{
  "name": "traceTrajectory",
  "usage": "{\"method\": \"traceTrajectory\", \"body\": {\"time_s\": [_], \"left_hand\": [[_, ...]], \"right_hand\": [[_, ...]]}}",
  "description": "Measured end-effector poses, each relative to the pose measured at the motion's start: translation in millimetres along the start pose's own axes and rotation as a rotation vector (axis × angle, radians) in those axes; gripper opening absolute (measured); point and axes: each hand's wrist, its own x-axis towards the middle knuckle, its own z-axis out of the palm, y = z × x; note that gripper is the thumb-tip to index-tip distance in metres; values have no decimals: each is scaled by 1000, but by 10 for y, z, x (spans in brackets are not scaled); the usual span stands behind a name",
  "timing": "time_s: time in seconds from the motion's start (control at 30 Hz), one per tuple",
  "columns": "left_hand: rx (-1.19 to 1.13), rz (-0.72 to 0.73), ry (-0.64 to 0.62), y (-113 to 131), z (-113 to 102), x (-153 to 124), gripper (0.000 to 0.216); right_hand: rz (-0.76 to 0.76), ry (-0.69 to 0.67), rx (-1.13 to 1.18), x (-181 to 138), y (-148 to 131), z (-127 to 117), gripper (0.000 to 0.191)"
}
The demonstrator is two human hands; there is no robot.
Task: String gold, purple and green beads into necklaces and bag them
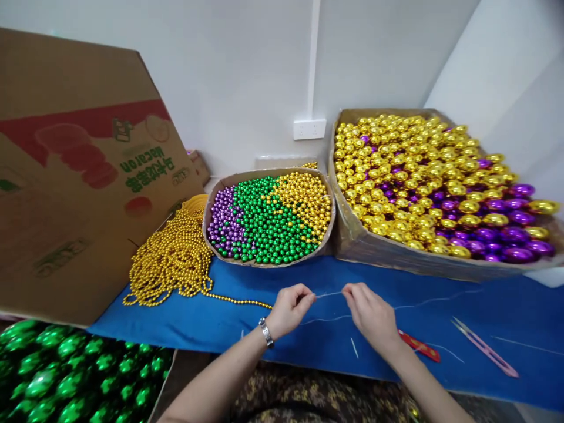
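A short stretch of thin pale thread runs taut between my two hands above the blue cloth. My left hand, with a silver watch or bracelet on its wrist, pinches one end. The other end sits pinched in the fingertips of my right hand. A strand of gold beads trails from a heap of gold bead chain up to my left hand; whether it touches the hand is hidden. By my right wrist lies a small red packet, and farther right are pink tweezers.
A box of small purple, green and gold beads stands behind my hands. Right of it is a large box of gold and purple shiny baubles. A tall carton stands at left, above green baubles. Loose threads lie on the blue cloth.
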Motion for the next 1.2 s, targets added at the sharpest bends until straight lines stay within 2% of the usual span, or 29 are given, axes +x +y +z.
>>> {"method": "traceTrajectory", "body": {"time_s": [0.13,0.23,0.3,0.33,0.4,0.47,0.53,0.7,0.8,0.87,1.0,1.2], "left_hand": [[124,27,42,15,25,16,25],[157,20,37,30,23,27,24],[181,30,29,49,14,29,23],[192,45,24,62,6,27,23],[205,79,16,94,-17,18,22],[208,107,16,125,-51,2,21],[219,140,29,145,-86,-16,21],[232,228,98,131,-116,-43,21],[227,227,144,112,-106,-44,21],[235,229,162,105,-103,-44,21],[242,236,180,100,-113,-44,20],[234,265,171,110,-128,-40,20]], "right_hand": [[41,5,-114,24,144,-138,33],[62,51,-82,26,64,-192,31],[26,22,122,24,-56,-173,34],[28,-41,291,23,-120,-148,34],[109,-231,639,24,-230,-79,32],[255,-383,858,20,-299,-9,28],[351,-447,948,5,-336,40,31],[453,-527,1136,-58,-393,45,43],[479,-553,1190,-73,-401,5,44],[458,-559,1138,-72,-384,-16,39],[419,-508,965,-80,-327,-3,34],[483,-450,972,-160,-340,40,38]]}}
